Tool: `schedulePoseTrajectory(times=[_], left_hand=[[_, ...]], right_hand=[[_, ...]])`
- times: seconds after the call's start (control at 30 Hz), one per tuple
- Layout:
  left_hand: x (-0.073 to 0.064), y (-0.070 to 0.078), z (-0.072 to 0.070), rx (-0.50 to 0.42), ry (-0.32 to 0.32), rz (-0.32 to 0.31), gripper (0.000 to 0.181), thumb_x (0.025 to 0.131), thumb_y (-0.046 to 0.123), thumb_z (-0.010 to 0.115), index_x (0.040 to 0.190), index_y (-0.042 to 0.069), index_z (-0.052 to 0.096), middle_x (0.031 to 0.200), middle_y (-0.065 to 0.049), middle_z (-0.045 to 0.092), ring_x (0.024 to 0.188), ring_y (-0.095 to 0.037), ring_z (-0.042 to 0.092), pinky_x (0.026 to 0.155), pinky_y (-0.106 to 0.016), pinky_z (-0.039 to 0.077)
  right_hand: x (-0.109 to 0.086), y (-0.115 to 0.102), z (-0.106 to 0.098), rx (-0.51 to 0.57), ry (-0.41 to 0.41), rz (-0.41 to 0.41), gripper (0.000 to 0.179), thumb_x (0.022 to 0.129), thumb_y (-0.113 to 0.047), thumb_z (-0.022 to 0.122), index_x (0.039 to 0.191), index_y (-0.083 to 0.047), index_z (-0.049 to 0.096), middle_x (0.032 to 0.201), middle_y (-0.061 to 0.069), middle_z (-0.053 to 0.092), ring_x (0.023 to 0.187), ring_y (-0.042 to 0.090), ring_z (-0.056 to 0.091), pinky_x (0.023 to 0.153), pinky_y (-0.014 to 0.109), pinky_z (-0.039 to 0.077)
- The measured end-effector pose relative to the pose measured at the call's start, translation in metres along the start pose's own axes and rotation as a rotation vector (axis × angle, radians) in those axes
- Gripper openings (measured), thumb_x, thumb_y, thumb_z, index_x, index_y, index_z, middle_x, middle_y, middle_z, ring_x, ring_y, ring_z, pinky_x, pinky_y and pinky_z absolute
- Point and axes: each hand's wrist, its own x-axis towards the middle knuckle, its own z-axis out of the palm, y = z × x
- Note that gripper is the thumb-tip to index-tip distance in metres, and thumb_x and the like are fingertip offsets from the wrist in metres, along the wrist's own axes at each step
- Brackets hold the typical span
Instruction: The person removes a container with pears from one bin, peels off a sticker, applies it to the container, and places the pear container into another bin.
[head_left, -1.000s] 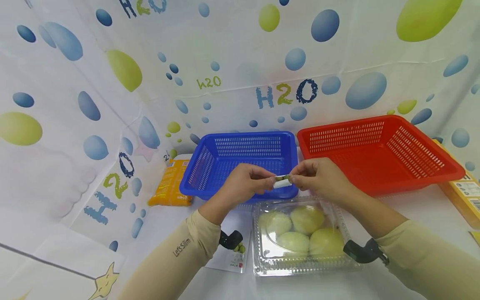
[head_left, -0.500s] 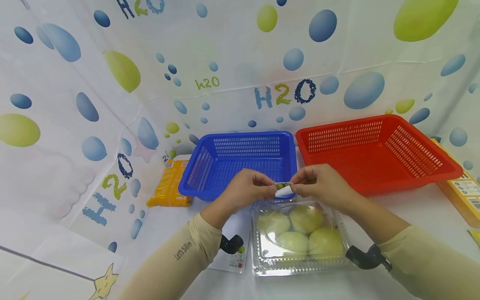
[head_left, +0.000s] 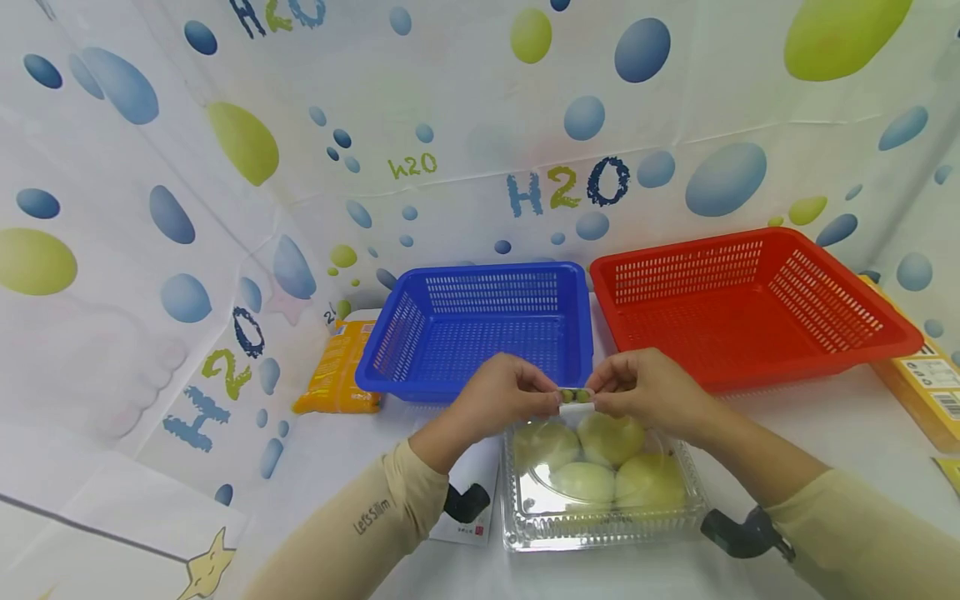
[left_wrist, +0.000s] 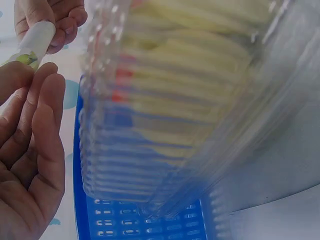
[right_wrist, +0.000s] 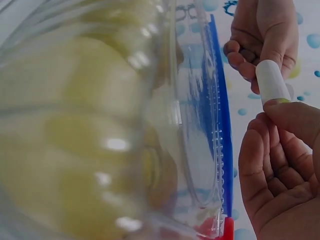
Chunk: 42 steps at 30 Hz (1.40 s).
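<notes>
Between my two hands a small curled white strip (head_left: pixel 576 397) with green round marks is stretched level over the back edge of a clear plastic box (head_left: pixel 600 533). My left hand (head_left: pixel 501 393) pinches its left end between thumb and fingers. The other end is pinched by my right hand (head_left: pixel 651 388). In the left wrist view the white strip (left_wrist: pixel 39 40) bulges in a curve between the fingertips, as does the strip (right_wrist: pixel 272 82) in the right wrist view. Large pale yellow-green fruits (head_left: pixel 648 483) fill the lidded box.
Behind my left hand stands a blue plastic basket (head_left: pixel 480 333); a red basket (head_left: pixel 720 325) is to its right. An orange bag (head_left: pixel 341 367) lies at the left. A white sheet (head_left: pixel 465 527) is partly under my left forearm. A yellow box (head_left: pixel 930 392) sits at far right.
Both hands have come down and nearer with the strip, from in front of the blue basket to the back of the clear box. The strip now lies more level.
</notes>
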Motion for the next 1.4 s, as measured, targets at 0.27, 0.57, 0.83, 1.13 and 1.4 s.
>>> schedulePoseTrajectory(times=[0.27, 0.57, 0.83, 1.13, 1.4], left_hand=[[0.0, 0.002, 0.009, 0.157, -0.017, 0.045, 0.004, 0.088, 0.015, 0.081, 0.086, 0.012, 0.081, 0.07, 0.01, 0.07, 0.069, -0.007, 0.063, 0.061, -0.024, 0.053], [-0.001, 0.005, 0.019, 0.252, -0.034, 0.028, 0.005, 0.087, 0.014, 0.082, 0.082, 0.013, 0.08, 0.069, 0.012, 0.067, 0.067, -0.009, 0.061, 0.056, -0.026, 0.053], [-0.001, 0.005, 0.023, 0.332, -0.047, 0.055, 0.008, 0.086, 0.018, 0.083, 0.08, 0.014, 0.08, 0.066, 0.015, 0.065, 0.065, -0.007, 0.059, 0.056, -0.023, 0.051], [-0.003, 0.008, 0.026, 0.398, -0.065, 0.063, 0.01, 0.086, 0.021, 0.083, 0.078, 0.017, 0.08, 0.065, 0.018, 0.064, 0.068, -0.004, 0.059, 0.063, -0.021, 0.05], [-0.003, 0.012, 0.026, 0.431, -0.074, 0.052, 0.011, 0.085, 0.022, 0.084, 0.076, 0.018, 0.079, 0.065, 0.018, 0.064, 0.067, -0.003, 0.059, 0.063, -0.021, 0.05]], right_hand=[[-0.004, 0.005, 0.001, -0.017, -0.045, -0.001, 0.006, 0.089, -0.004, 0.076, 0.094, -0.006, 0.074, 0.084, 0.006, 0.068, 0.076, 0.025, 0.062, 0.068, 0.034, 0.057], [-0.007, 0.008, 0.004, -0.062, -0.082, 0.014, 0.007, 0.088, -0.004, 0.077, 0.093, -0.008, 0.074, 0.081, 0.004, 0.068, 0.074, 0.024, 0.061, 0.063, 0.034, 0.056], [-0.01, 0.012, 0.006, -0.096, -0.101, -0.008, 0.009, 0.087, -0.005, 0.078, 0.092, -0.01, 0.073, 0.08, 0.002, 0.067, 0.073, 0.022, 0.061, 0.061, 0.033, 0.055], [-0.012, 0.014, 0.007, -0.11, -0.12, -0.065, 0.008, 0.086, -0.002, 0.078, 0.09, -0.008, 0.073, 0.077, -0.001, 0.067, 0.072, 0.019, 0.062, 0.06, 0.03, 0.056], [-0.013, 0.015, 0.01, -0.126, -0.124, -0.088, 0.011, 0.085, 0.0, 0.077, 0.088, -0.01, 0.073, 0.076, -0.002, 0.067, 0.072, 0.018, 0.063, 0.06, 0.03, 0.056]])
